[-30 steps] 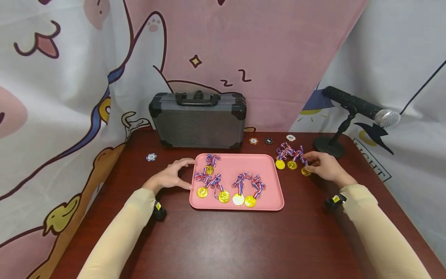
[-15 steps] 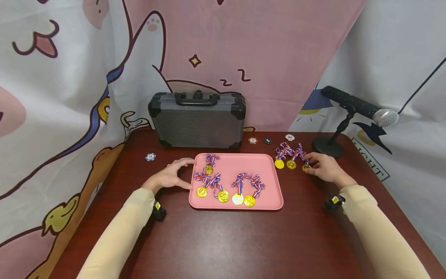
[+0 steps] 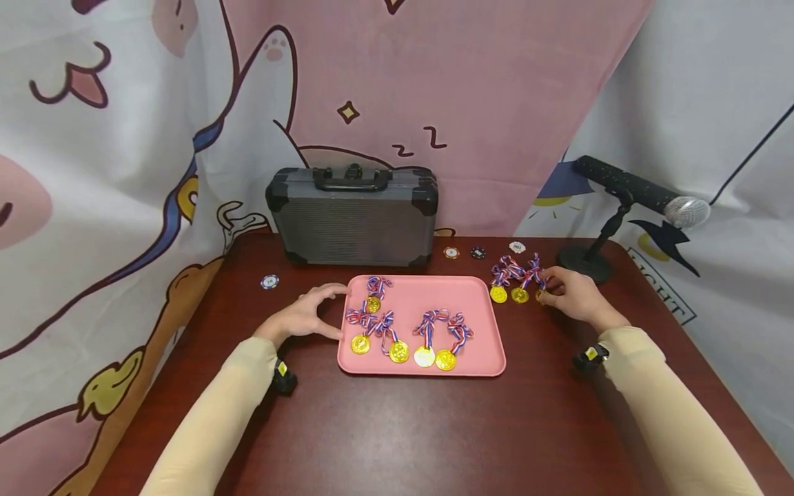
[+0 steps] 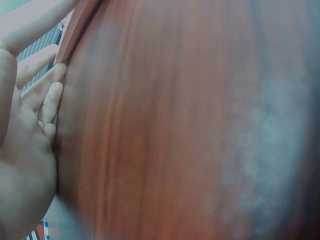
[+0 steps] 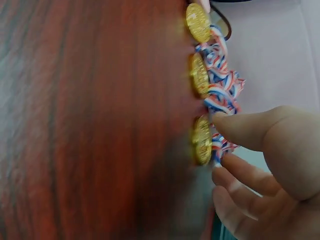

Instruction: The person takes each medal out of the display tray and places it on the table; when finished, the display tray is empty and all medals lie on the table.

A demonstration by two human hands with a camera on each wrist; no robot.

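Note:
A pink tray (image 3: pixel 455 289) bears several gold medals with tied red-white-blue ribbons, some at its left and a pair near its front middle. My left hand (image 3: pixel 304 315) rests at the tray's left edge, thumb and fingers spread along the rim. Right of the tray lie three more medals on the table, among them a left one (image 3: pixel 498 294) and a middle one (image 3: pixel 520 295). My right hand (image 3: pixel 577 295) pinches the ribbon of the rightmost medal (image 5: pixel 202 140) between thumb and fingers. Its gold disc stands on edge in the right wrist view, while the fingers partly cover the ribbon.
Behind the tray stands a dark grey case (image 3: pixel 353 224). A microphone (image 3: pixel 645 189) on a black stand (image 3: pixel 584 262) is close beyond my right hand. Poker chips lie at the back, including a black one (image 3: pixel 477 253), and a blue-white chip (image 3: pixel 269 282) lies at left.
My right hand has shifted slightly left and away from me with the rightmost medal, bringing it closer to the middle one. The left hand and the tray stay in place.

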